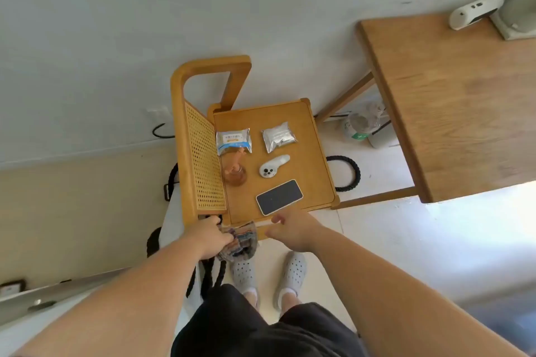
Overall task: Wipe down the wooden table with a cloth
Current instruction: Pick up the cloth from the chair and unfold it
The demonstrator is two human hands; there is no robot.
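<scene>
A small wooden side table [313, 159] with a raised rim and a rattan side panel stands in front of me. My left hand [207, 238] grips a crumpled multicoloured checked cloth [240, 242] at the table's near edge. My right hand [293, 229] hovers at the near edge just below a dark phone [279, 196], fingers loosely curled and holding nothing. On the tabletop lie a blue and white packet [233, 140], a clear plastic bag [278, 136], a white controller [274, 165] and a small brown figurine [236, 172].
A larger wooden desk [464, 113] stands to the right with a white device [475, 10] on it. Black rope-like cords [352, 172] lie on the floor beside the small table. My feet in grey perforated shoes [269, 272] stand close to it.
</scene>
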